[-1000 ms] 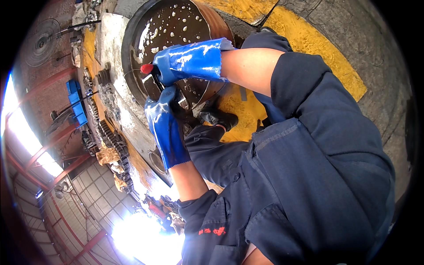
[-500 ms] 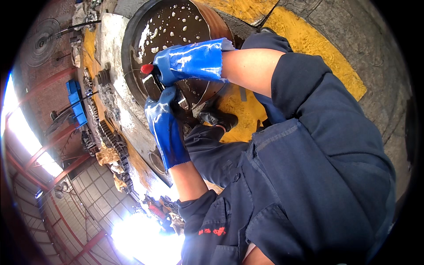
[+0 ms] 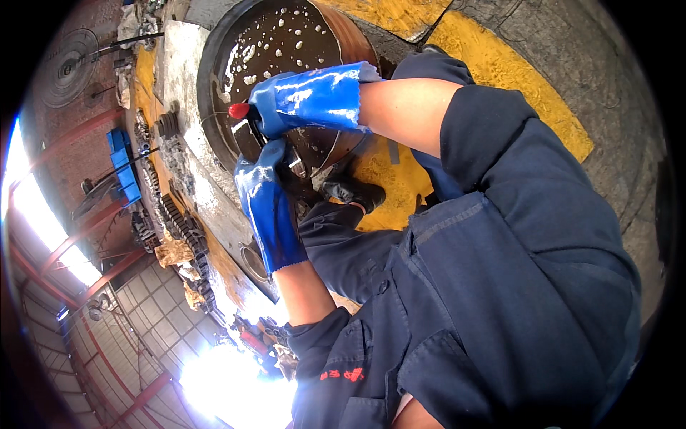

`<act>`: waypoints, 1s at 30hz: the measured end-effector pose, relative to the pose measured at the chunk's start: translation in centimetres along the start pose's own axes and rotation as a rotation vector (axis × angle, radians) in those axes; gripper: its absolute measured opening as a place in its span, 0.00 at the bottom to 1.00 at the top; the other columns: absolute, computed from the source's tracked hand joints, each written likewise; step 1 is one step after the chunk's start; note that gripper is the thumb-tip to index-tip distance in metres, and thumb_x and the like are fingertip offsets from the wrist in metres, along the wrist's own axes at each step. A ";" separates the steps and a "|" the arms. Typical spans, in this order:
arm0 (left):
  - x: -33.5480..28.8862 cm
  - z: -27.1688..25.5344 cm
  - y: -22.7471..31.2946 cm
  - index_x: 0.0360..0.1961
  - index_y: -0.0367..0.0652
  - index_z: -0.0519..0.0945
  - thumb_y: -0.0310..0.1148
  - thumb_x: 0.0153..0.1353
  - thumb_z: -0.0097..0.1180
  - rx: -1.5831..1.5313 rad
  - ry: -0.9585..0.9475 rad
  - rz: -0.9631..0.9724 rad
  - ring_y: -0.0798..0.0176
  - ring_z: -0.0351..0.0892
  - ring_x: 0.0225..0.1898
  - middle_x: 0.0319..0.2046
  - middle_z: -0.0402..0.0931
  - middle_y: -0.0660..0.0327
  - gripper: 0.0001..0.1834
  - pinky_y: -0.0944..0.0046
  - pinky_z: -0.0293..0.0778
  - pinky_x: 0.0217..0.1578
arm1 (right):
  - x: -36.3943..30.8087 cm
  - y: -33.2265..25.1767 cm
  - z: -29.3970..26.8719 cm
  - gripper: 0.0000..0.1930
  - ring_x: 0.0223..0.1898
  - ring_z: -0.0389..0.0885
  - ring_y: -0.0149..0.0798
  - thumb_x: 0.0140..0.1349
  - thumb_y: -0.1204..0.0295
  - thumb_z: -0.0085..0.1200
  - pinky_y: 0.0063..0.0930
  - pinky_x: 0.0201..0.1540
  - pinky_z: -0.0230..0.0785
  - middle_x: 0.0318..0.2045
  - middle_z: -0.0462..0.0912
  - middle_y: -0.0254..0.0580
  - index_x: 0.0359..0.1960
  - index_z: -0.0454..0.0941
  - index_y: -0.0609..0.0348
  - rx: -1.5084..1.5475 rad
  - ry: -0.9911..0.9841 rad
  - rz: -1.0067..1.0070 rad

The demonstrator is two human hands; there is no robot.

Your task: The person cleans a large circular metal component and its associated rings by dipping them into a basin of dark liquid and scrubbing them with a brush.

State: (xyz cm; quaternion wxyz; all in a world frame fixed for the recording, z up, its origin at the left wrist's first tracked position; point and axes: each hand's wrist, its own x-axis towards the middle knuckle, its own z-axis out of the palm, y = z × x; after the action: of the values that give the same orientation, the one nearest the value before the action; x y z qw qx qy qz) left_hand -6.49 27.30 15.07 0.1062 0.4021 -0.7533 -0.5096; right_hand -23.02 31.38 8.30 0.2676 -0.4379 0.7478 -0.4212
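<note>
We note the right hand closed on a red-tipped tool; the left hand, at 6 o'clock, grips a dark part; we advise working over the drum

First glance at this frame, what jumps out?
Two glossy blue gloves at centre: the right hand grips a red-tipped tool, and the left hand just below it holds a small dark metal part. Both work over a round drum of dark, bubbly liquid at top centre. Yellow floor paint runs top right, and dark blue coveralls fill the lower right.
</note>
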 end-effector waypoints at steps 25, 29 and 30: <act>2.6 -6.4 -1.3 0.50 0.35 0.85 0.27 0.61 0.66 -0.225 -0.158 -0.168 0.64 0.87 0.37 0.36 0.85 0.58 0.16 0.63 0.84 0.35 | -0.2 0.3 1.6 0.12 0.34 0.89 0.57 0.59 0.60 0.60 0.46 0.42 0.81 0.29 0.89 0.51 0.35 0.88 0.55 0.126 0.079 -0.166; 2.4 -11.0 0.7 0.51 0.35 0.85 0.27 0.60 0.66 -0.110 -0.217 -0.278 0.63 0.87 0.38 0.38 0.86 0.55 0.17 0.62 0.85 0.37 | -0.2 -0.1 3.2 0.13 0.35 0.90 0.52 0.66 0.58 0.62 0.43 0.43 0.82 0.32 0.89 0.49 0.40 0.87 0.55 0.113 0.093 -0.283; 2.3 -12.3 1.3 0.51 0.35 0.84 0.27 0.60 0.66 -0.064 -0.230 -0.297 0.62 0.87 0.38 0.39 0.86 0.55 0.17 0.61 0.85 0.37 | -0.2 -0.1 3.7 0.12 0.36 0.90 0.51 0.67 0.60 0.63 0.42 0.43 0.83 0.33 0.90 0.48 0.41 0.88 0.54 0.130 0.077 -0.340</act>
State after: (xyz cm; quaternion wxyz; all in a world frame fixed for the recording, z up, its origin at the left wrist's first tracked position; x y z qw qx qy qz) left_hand -1.62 17.43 21.25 -0.0444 0.4444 -0.6761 -0.5860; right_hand -20.10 30.06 6.52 0.1914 -0.5235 0.6438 -0.5243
